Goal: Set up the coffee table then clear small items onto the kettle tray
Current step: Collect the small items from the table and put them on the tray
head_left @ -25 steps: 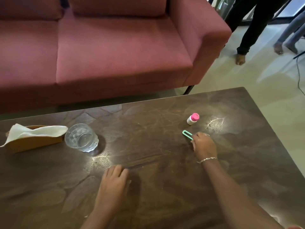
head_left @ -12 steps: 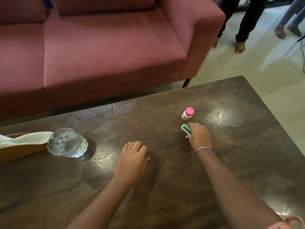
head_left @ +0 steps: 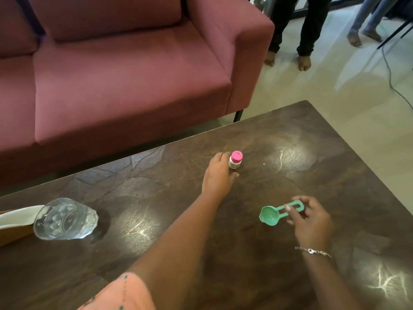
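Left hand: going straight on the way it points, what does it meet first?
The left hand would probably meet the pink-capped bottle at once; it stands between fingers and thumb.

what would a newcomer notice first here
The bright green plastic measuring scoop, pinched by its handle in the right hand, over the near right of the dark wooden table. Next, the small white bottle with a pink cap standing mid-table, the left hand right beside it.

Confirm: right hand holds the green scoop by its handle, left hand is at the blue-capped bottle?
One error: the head view shows the bottle has a pink cap, not blue. The right hand holds the green scoop by its handle; the left hand is at that bottle.
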### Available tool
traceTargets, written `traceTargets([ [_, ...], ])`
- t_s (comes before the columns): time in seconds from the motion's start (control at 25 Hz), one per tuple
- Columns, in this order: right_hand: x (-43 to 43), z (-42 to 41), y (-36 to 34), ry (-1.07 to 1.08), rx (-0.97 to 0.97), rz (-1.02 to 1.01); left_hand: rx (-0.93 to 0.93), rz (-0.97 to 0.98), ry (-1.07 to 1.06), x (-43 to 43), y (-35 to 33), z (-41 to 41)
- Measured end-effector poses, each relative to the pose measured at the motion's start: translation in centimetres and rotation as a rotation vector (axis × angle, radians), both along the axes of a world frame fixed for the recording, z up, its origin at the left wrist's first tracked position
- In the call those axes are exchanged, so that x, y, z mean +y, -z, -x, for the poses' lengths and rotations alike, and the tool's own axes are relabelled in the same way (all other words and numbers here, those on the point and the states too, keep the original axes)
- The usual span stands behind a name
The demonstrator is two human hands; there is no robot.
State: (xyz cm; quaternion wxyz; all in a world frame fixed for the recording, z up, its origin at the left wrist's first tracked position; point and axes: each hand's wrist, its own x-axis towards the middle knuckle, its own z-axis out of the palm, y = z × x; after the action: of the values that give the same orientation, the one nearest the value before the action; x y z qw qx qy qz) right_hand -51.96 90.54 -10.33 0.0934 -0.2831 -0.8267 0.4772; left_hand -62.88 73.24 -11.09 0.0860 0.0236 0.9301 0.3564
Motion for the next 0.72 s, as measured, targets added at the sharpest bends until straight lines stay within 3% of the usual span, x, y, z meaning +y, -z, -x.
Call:
traceTargets([
  [0.2,1.1,-2.8,0.6,0.173,0.043,0.199,-0.060,-0.033,-0.100,2.8,1.8,3.1],
  [0.4,1.0,-4.0,0.6,0.217,0.071,0.251,-0.032,-0.078,-0.164,3.0,2.2,3.0],
  [0.72,-4.4,-3.3,-1.9,0.196,0.134,0.450,0.057,-0.269,-0.284,-4.8,-1.0,-4.9],
])
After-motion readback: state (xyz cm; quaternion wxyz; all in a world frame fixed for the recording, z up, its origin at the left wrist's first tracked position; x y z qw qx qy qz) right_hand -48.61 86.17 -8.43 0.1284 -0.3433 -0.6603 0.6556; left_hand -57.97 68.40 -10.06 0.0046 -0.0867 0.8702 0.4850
